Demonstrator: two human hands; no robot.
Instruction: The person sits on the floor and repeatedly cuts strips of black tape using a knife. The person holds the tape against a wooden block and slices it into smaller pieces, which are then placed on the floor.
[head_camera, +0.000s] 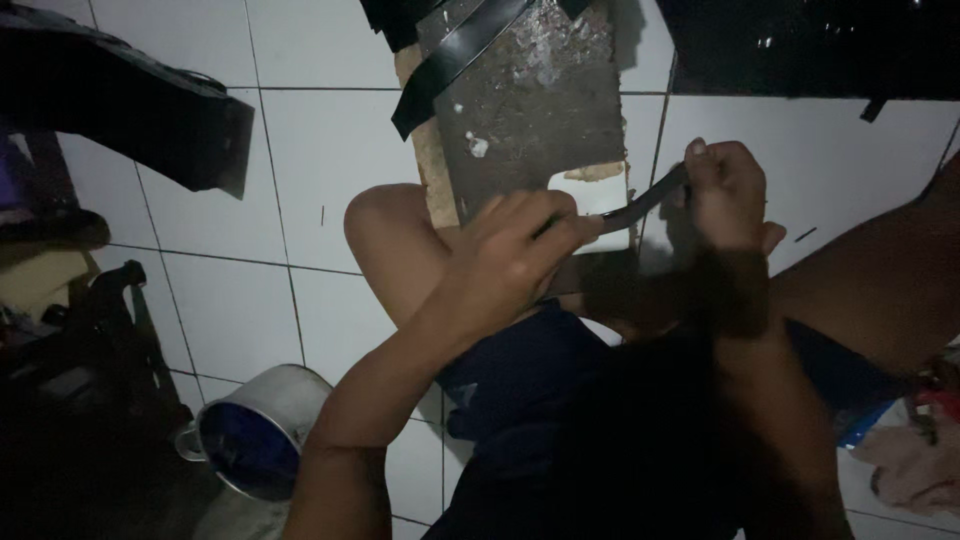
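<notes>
a short dark rubber strip (645, 203) is held taut between the two hands, above the bare knee (385, 235). the left hand (520, 255) is closed round the strip's lower end, thumb and fingers pinched on it; the right hand (725, 195) is clenched on the upper end, so the strip rises slantwise from left grip to right.

progress, as judged: the strip appears already free of the longer black strips (450, 55) lying beyond the hands; whether it is being stretched, trimmed or checked cannot be told, and no tool can be made out in the dim light.

just beyond both grips a worn grey board (540, 120) lies on the white tiled floor (320, 140). well off below the left forearm, a metal pot (262, 432) rests tilted.
</notes>
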